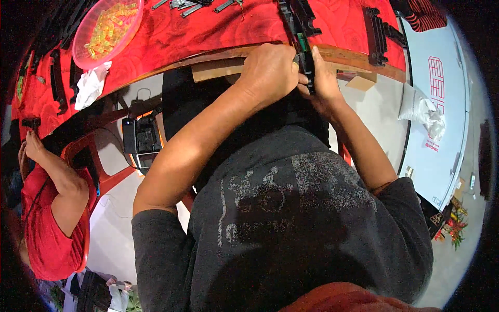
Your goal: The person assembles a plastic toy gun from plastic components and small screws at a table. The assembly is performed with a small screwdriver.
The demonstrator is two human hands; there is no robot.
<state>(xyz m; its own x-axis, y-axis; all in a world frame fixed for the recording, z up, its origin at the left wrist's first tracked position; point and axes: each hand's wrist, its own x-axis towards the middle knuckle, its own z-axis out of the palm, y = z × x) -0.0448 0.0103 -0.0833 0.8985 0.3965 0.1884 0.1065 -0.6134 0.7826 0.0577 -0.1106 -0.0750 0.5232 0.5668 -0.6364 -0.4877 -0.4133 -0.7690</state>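
At the table's front edge, a long black plastic strip (305,49) with notched sides and a small green piece on it points away from me. My right hand (326,80) grips its near end from the right, the thumb and fingers along its sides. My left hand (267,70) is closed like a fist against the strip's left side. What its fingers pinch is hidden behind the knuckles. More black plastic parts lie on the red cloth beyond my hands, among them a notched strip (375,36) to the right.
A pink basket (77,44) of yellow translucent pieces stands on the red-covered table (176,39) at left, beside a crumpled white bag (92,86). A person in red (54,218) sits at the left, hands on a dark part. A white panel (436,104) stands at right.
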